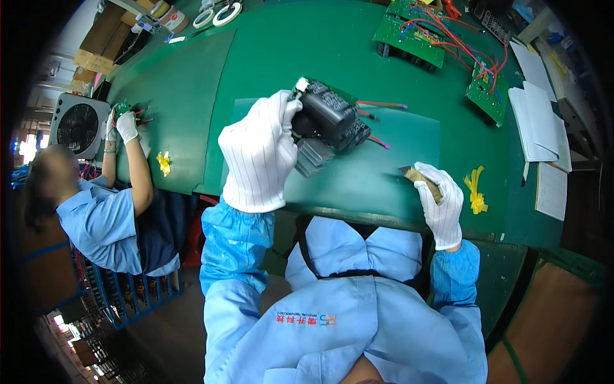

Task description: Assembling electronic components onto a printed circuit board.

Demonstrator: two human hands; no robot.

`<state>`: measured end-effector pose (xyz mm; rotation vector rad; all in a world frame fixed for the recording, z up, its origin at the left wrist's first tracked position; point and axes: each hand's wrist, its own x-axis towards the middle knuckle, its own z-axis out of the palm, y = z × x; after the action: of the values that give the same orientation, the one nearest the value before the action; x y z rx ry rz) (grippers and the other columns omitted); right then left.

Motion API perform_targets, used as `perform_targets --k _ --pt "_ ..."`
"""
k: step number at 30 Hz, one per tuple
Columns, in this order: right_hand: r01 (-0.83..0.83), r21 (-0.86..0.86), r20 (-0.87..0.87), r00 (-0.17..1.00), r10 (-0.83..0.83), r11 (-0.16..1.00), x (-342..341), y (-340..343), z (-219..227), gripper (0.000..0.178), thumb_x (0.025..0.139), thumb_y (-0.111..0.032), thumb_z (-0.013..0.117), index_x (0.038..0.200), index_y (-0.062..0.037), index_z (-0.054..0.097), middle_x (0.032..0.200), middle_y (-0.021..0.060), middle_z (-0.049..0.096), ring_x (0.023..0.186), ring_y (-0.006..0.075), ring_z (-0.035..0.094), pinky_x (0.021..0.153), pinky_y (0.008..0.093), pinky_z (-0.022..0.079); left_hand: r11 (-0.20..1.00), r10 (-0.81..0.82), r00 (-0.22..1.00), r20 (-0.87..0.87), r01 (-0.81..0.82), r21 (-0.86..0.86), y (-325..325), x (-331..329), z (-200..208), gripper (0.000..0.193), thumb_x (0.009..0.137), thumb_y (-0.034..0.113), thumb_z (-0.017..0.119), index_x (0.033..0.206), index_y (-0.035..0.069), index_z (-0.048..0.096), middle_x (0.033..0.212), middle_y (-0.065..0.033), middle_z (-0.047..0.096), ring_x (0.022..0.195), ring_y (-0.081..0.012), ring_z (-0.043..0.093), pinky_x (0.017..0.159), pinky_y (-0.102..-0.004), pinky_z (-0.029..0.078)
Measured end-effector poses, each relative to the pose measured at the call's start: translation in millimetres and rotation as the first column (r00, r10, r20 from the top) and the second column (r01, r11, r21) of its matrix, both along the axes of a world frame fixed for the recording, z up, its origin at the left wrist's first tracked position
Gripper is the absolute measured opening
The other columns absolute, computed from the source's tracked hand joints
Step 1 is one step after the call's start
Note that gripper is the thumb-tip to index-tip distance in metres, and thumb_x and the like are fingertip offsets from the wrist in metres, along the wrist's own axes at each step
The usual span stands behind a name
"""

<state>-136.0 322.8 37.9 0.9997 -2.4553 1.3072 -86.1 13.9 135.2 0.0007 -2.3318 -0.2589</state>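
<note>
My left hand (259,150), in a white striped glove, is closed on a circuit board assembly and holds it tilted above the table. Large black cylindrical capacitors (327,112) stand on the assembly, with a grey finned heat sink (313,157) below them. Short red and dark wires (382,105) stick out to its right; the glove covers its left edge. Gloved too, my right hand (441,201) is closed around a small tool wrapped in yellowish-brown material (427,184), its dark pointed tip facing left. That tool is apart from the board.
A smooth green mat (377,185) lies on the green table. Yellow strips (476,192) lie right of my right hand. Wired circuit boards (409,41) stand at the far right, near papers (534,121). At left a co-worker (105,217) handles a board beside a fan (78,125). Tape rolls (227,14) lie far back.
</note>
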Motion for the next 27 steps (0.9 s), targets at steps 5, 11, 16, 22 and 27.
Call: perform_targets --k 5,11,16,22,27 --pt "-0.006 -0.02 -0.023 1.0 0.006 1.0 2.8 -7.1 -0.9 0.023 0.088 -0.003 0.071 0.111 0.0016 0.07 0.11 0.0169 0.074 0.092 0.0361 0.071 0.083 0.0405 0.056 1.0 -0.029 0.992 0.125 0.029 0.004 -12.9 2.9 -17.5 0.01 0.096 0.009 0.068 0.104 0.004 0.069 0.086 -0.0145 0.071 0.073 -0.0326 0.071 0.063 -0.0385 0.055" --pt "-0.023 -0.035 -0.025 0.999 0.022 0.999 1.3 -12.5 -2.7 0.025 0.087 -0.002 0.072 0.111 0.0009 0.07 0.109 0.0167 0.075 0.091 0.0353 0.071 0.081 0.04 0.056 0.991 0.059 0.995 -0.084 -0.049 0.122 -34.3 5.4 -42.6 0.008 0.097 0.012 0.067 0.1 0.006 0.072 0.082 -0.0134 0.071 0.068 -0.0346 0.069 0.06 -0.0392 0.054" --pt "-0.022 -0.037 0.016 1.0 0.022 0.999 1.4 -17.8 -7.2 0.027 0.089 -0.003 0.07 0.115 0.0008 0.069 0.111 0.0166 0.074 0.092 0.0358 0.07 0.084 0.04 0.055 0.901 0.159 0.986 0.054 -0.167 0.4 -49.3 6.7 -54.3 0.023 0.104 0.021 0.061 0.104 0.0 0.071 0.086 -0.016 0.072 0.072 -0.0263 0.067 0.07 -0.035 0.052" --pt "0.062 -0.139 0.337 0.941 -0.012 0.988 8.2 -30.0 -13.5 0.028 0.093 -0.008 0.07 0.119 0.0006 0.068 0.111 0.017 0.071 0.096 0.0311 0.069 0.087 0.0385 0.054 0.541 0.103 0.994 0.029 -0.08 0.837 -56.5 20.0 -103.7 0.029 0.105 0.02 0.057 0.104 -0.005 0.071 0.095 -0.0139 0.072 0.085 -0.0201 0.065 0.081 -0.0335 0.051" --pt "0.006 -0.008 0.224 0.975 -0.004 1.0 13.2 -46.2 -16.6 0.022 0.09 -0.007 0.074 0.111 -0.0003 0.068 0.099 0.0163 0.071 0.084 0.0344 0.068 0.077 0.0382 0.055 0.521 0.06 0.995 0.077 -0.097 0.848 -42.9 19.4 -130.1 0.032 0.106 0.023 0.056 0.102 -0.005 0.07 0.096 -0.0165 0.072 0.087 -0.0255 0.067 0.082 -0.0357 0.051"
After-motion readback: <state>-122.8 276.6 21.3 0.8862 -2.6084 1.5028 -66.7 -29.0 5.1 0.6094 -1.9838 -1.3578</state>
